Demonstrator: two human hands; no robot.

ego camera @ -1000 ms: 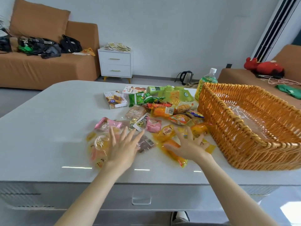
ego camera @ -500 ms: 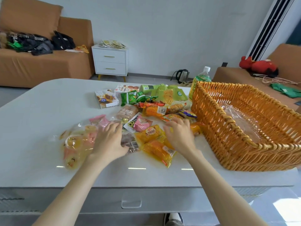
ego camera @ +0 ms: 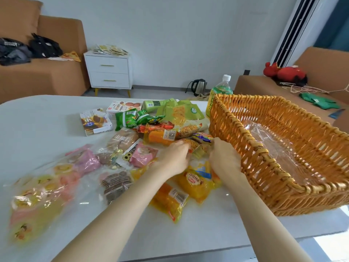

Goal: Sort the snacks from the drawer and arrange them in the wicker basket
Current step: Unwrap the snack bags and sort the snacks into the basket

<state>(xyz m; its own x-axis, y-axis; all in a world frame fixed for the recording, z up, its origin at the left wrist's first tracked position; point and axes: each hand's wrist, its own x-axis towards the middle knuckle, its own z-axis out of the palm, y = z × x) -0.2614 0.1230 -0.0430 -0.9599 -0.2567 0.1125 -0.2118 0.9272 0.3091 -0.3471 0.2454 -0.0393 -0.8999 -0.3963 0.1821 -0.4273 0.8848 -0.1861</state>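
Left hand [ego camera: 175,157] and right hand [ego camera: 224,157] reach forward, both grips pinching one yellow packet [ego camera: 200,149] just beside the basket [ego camera: 243,129] wall.

The wicker basket [ego camera: 264,167] is sitting on the right side of the table [ego camera: 37,129], and the snacks [ego camera: 160,136] are lying in a heap just to its left. A box [ego camera: 95,121] is lying at the far left edge of the heap. A bottle [ego camera: 223,87] is standing behind the basket's far corner. The left hand [ego camera: 174,157] and the right hand [ego camera: 224,159] are resting side by side on the heap, the right hand just beside the basket. A plastic sheet [ego camera: 264,137] is lying inside the basket
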